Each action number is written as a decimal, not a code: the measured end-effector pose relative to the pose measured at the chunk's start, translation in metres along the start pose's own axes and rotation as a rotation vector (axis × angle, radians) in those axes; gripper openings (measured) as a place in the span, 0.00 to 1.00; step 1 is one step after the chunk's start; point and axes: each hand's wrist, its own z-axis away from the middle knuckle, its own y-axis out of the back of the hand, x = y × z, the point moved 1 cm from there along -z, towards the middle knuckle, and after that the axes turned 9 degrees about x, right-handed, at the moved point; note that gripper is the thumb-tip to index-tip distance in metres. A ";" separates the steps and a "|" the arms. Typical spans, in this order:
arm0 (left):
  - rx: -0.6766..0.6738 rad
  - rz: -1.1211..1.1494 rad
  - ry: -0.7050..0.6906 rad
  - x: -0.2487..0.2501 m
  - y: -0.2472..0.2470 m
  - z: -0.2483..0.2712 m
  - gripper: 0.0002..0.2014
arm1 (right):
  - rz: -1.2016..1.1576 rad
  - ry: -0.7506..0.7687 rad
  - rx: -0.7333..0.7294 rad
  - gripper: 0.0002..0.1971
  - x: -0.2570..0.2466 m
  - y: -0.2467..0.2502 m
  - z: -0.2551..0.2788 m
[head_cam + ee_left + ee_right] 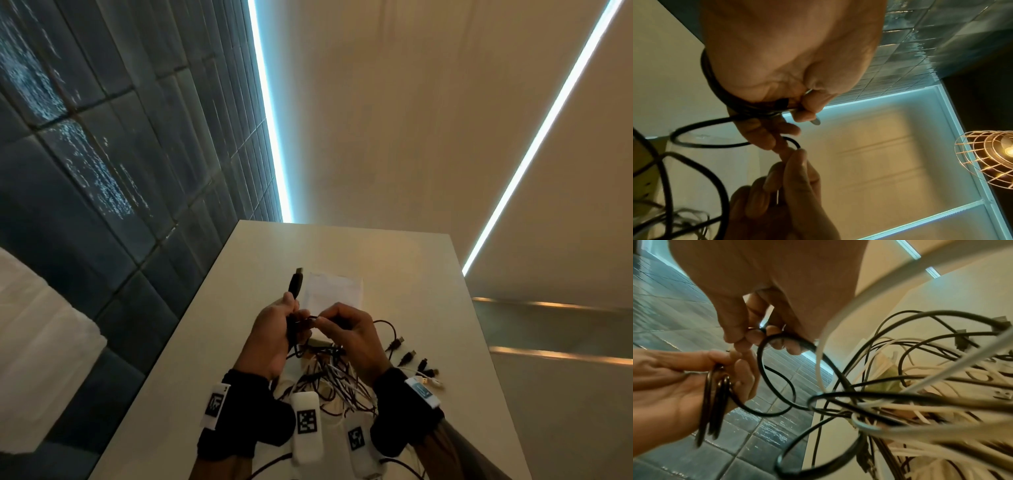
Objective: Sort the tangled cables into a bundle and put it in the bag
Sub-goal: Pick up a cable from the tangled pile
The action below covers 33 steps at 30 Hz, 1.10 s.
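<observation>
Above the white table (428,274), my left hand (279,330) grips a small coil of black cable (715,395), whose plug (296,283) sticks up past the thumb. My right hand (342,327) pinches the same black cable (795,143) close to the left fingers. A loop of it (777,382) hangs between the hands. The tangle of black and white cables (329,380) lies under both hands. A clear plastic bag (334,291) lies flat on the table just beyond the hands.
Several loose connector ends (416,359) fan out on the table to the right of the tangle. A dark tiled wall (102,171) runs along the table's left side. The table's right edge (479,342) drops off beside a floor light strip.
</observation>
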 end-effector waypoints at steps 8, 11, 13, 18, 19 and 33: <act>-0.174 0.468 -0.036 0.003 0.001 0.002 0.17 | 0.050 -0.072 -0.152 0.09 0.031 0.000 0.010; -0.181 0.452 -0.139 0.007 0.006 0.003 0.16 | 0.110 -0.096 -0.132 0.13 0.050 0.008 0.014; -0.186 0.447 -0.184 0.011 0.010 0.003 0.16 | 0.150 -0.114 -0.102 0.14 0.062 0.015 0.017; -0.179 0.413 -0.244 0.015 0.016 0.006 0.16 | 0.184 -0.156 -0.093 0.15 0.075 0.021 0.021; -0.177 0.412 -0.247 0.016 0.015 0.006 0.16 | 0.180 -0.166 -0.093 0.16 0.075 0.020 0.021; -0.132 0.366 -0.291 0.027 0.023 0.013 0.16 | 0.357 -0.052 0.001 0.17 0.055 0.055 0.029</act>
